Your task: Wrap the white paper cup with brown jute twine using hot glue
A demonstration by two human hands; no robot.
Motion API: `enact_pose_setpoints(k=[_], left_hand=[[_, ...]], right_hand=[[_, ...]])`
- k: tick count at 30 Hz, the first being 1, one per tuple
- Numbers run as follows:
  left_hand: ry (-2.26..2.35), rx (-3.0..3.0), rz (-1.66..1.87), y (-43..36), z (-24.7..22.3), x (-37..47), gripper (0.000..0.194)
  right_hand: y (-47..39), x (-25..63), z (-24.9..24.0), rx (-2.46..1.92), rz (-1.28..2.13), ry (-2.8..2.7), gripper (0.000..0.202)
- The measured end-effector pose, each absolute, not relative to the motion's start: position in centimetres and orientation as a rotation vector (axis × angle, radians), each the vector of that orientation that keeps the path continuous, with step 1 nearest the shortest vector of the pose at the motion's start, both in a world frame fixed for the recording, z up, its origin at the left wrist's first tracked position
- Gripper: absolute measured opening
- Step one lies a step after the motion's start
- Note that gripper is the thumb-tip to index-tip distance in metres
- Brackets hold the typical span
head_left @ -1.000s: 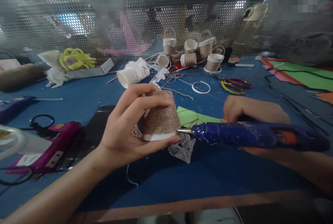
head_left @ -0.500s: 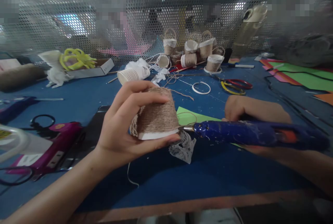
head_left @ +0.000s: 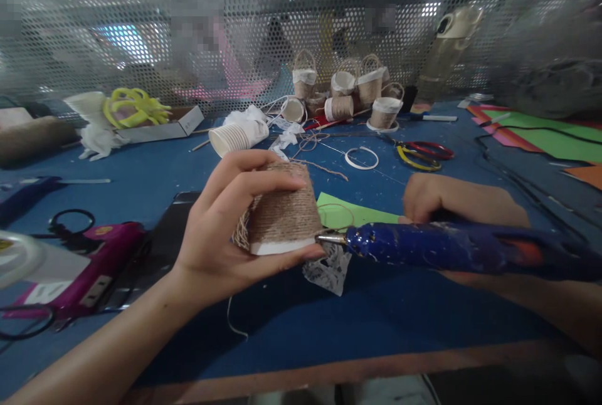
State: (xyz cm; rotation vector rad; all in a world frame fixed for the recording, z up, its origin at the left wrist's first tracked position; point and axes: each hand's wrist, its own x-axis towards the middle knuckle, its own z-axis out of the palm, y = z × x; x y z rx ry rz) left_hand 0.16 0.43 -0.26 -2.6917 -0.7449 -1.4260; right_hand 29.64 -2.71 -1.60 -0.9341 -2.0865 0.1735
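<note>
My left hand [head_left: 221,223] is wrapped around a paper cup wound with brown twine [head_left: 285,204], thumb at its white rim and fingers across the other end. The cup is tilted, rim toward me. From the right, a blue hot glue gun [head_left: 414,245] points at the cup, its metal tip at the twine's edge just above the rim. My right hand [head_left: 437,198] is closed around the gun, partly hidden behind its body. A loose strand of twine [head_left: 341,205] loops near the tip. Beneath the cup hangs a scrap of white lace [head_left: 329,273].
Green paper [head_left: 362,212] lies behind the gun. Several small twine baskets [head_left: 370,86] stand at the back, near stacked paper cups [head_left: 230,140] and scissors [head_left: 416,157]. A magenta power strip [head_left: 108,261] with cords is at left. Colored sheets [head_left: 550,132] lie at right.
The glue gun's tip has shifted slightly left and down, closer against the cup's edge. My left hand keeps its grip on the cup, and the view has moved a little.
</note>
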Motion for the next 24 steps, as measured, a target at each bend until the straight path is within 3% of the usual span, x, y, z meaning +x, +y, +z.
enact_pose_setpoints(k=[20, 24], left_hand=[[-0.825, -2.664, -1.387, 0.40, -0.23, -0.15, 0.046], [-0.790, -2.666, -1.421, 0.72, -0.30, -0.25, 0.054]], right_hand=[[-2.70, 29.90, -1.50, -0.919, 0.173, -2.102, 0.017], [-2.67, 29.91, -1.48, -0.907, 0.203, -2.106, 0.018]])
